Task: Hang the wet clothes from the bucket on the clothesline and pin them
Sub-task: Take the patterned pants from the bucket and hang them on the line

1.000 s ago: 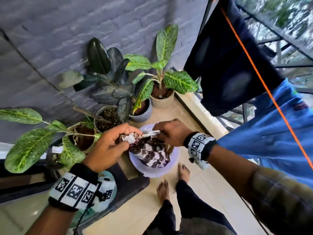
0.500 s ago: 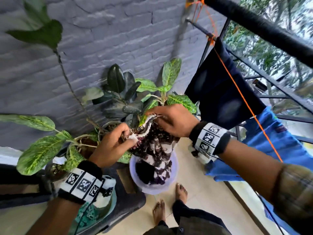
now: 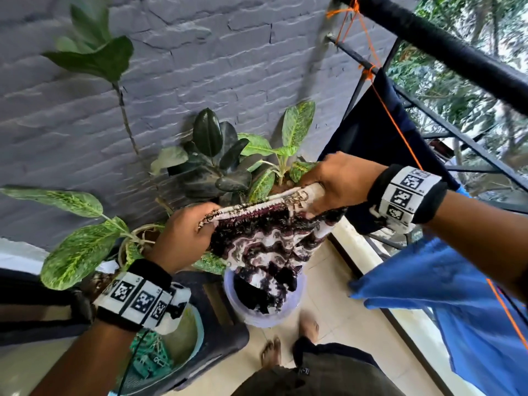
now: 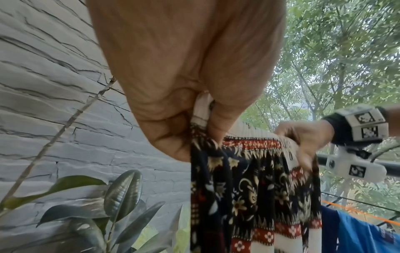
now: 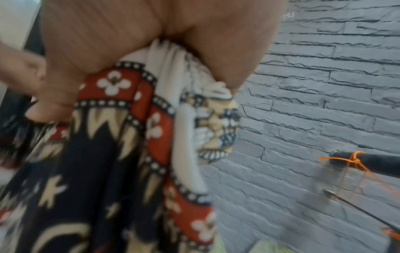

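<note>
A patterned dark, red and white garment (image 3: pixel 263 241) hangs stretched between my hands, its lower end still down in the pale lilac bucket (image 3: pixel 251 317). My left hand (image 3: pixel 183 232) pinches the white waistband (image 4: pixel 201 111) at one end. The other end of the band is gripped by my right hand (image 3: pixel 334 184), with cloth (image 5: pixel 168 106) bunched in its fist. The orange clothesline (image 3: pixel 391 115) runs at the right, tied to a black rail (image 3: pixel 445 44). A dark navy cloth (image 3: pixel 371 144) and a blue cloth (image 3: pixel 445 287) hang on it.
Potted plants (image 3: pixel 217 164) crowd the grey stone wall (image 3: pixel 171 67) just behind the garment. A teal tub of green pegs (image 3: pixel 151 358) sits on a dark stool at lower left. My bare feet (image 3: pixel 271 352) stand on the tiled floor beside the bucket. Black railing bars close off the right side.
Both hands have lifted the garment up out of the bucket and moved apart, stretching its waistband out between them. The view has tilted up toward the rail.
</note>
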